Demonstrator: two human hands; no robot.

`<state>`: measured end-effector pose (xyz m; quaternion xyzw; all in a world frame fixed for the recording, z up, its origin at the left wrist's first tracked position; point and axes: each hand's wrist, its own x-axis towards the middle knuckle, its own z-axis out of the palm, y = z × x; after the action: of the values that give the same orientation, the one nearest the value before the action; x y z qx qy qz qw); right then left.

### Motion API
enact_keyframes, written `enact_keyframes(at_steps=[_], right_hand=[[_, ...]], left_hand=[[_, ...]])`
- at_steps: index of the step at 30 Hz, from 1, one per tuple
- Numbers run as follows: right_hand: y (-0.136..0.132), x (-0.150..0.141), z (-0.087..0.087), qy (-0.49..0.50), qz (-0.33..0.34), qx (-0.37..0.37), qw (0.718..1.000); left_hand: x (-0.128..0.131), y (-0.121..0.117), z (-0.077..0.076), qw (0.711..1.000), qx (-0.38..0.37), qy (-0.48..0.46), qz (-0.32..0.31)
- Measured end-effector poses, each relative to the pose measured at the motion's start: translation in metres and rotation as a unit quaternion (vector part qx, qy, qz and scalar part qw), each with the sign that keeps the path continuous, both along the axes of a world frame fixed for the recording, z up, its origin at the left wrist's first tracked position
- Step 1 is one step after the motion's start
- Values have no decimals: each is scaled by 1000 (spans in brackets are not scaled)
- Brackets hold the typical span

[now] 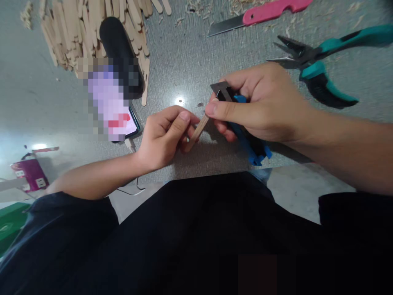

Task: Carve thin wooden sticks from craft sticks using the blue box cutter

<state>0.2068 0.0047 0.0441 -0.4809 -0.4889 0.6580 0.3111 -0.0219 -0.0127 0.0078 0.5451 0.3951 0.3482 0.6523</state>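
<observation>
In the head view, a short wooden craft stick (198,133) slants between my two hands above the table. My left hand (166,137) is closed at its lower end, with fingertips behind the stick. My right hand (267,102) wraps round a blue and black utility knife (245,141), whose wide grey blade (221,87) sticks out past the fingers. The right thumb presses on the stick's upper end, close to the blade. The right palm hides much of the knife's handle.
A pile of craft sticks (73,30) lies at the back left, beside a black oblong case (118,49) and a plugged-in phone (132,123). A pink-handled knife (273,14), teal pliers (310,57) and wood shavings lie at the back right. A purple power socket (30,174) is far left.
</observation>
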Motion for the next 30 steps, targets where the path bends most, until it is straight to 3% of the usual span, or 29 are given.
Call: enact_keyframes(at_steps=[7, 10, 19, 30], right_hand=[[-2, -2, -3, -42, -9, 55, 998], [-4, -2, -3, -34, -3, 65, 997], [-16, 0, -10, 1, 120, -31, 992], [-12, -8, -5, -39, 92, -76, 992]], left_hand=[[-1, 0, 11, 994, 19, 62, -89], [0, -2, 7, 995, 2, 71, -66], [0, -4, 4, 995, 31, 88, -37], [-1, -6, 3, 987, 91, 122, -43]])
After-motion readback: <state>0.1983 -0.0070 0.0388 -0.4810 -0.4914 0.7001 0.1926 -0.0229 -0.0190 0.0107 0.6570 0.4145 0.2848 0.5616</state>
